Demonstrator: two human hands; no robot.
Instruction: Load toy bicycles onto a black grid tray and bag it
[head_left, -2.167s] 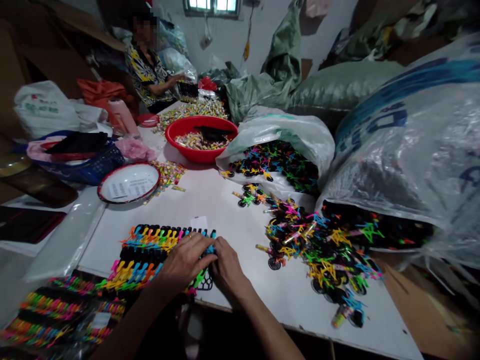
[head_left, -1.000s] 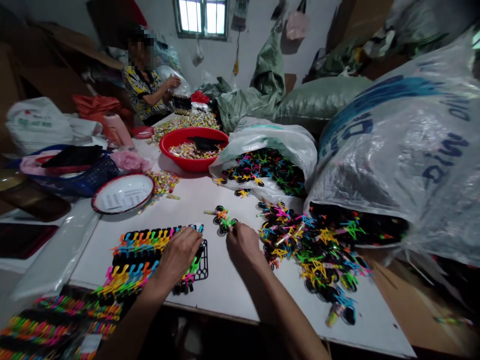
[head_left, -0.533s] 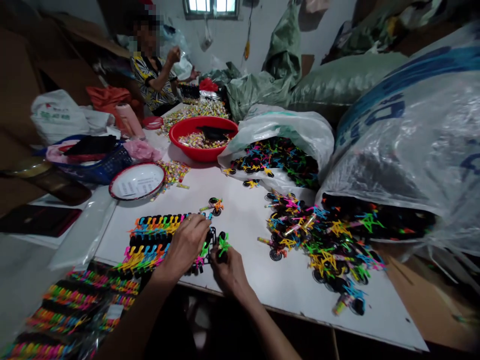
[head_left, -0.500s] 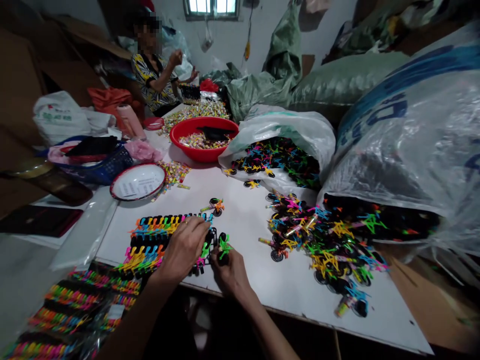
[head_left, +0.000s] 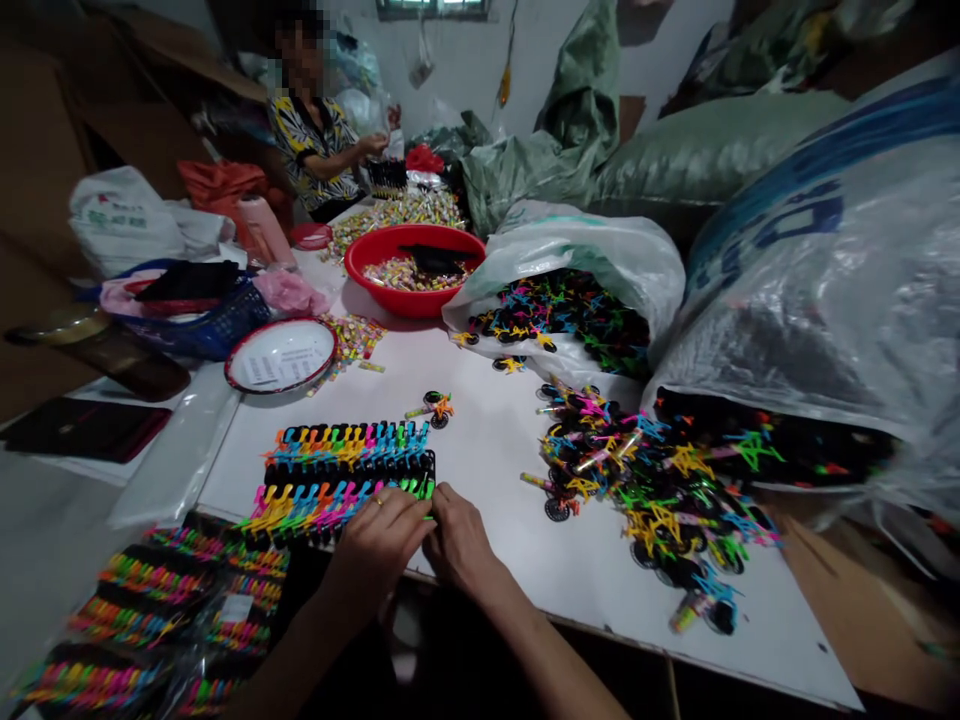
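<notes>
Two rows of small colourful toy bicycles stand in a black plastic rack near the table's front edge. At the right end of the front row, a green toy bicycle is partly covered by my fingers. My left hand has its fingers closed together over that end, pinching at the bicycle. From the right side, my right hand closes on the same spot, fingertips against the rack's end. The fingers hide the exact grip. One loose orange toy bicycle lies just behind the rack.
A heap of toy bicycles spreads on the right, before an open white sack. Behind are a red basin and an enamel plate. Packed bicycle sets lie lower left. A co-worker sits at the far end.
The green bicycle held in my right hand has moved left into the front row's end. My left hand has shifted down toward me, uncovering more of the rows.
</notes>
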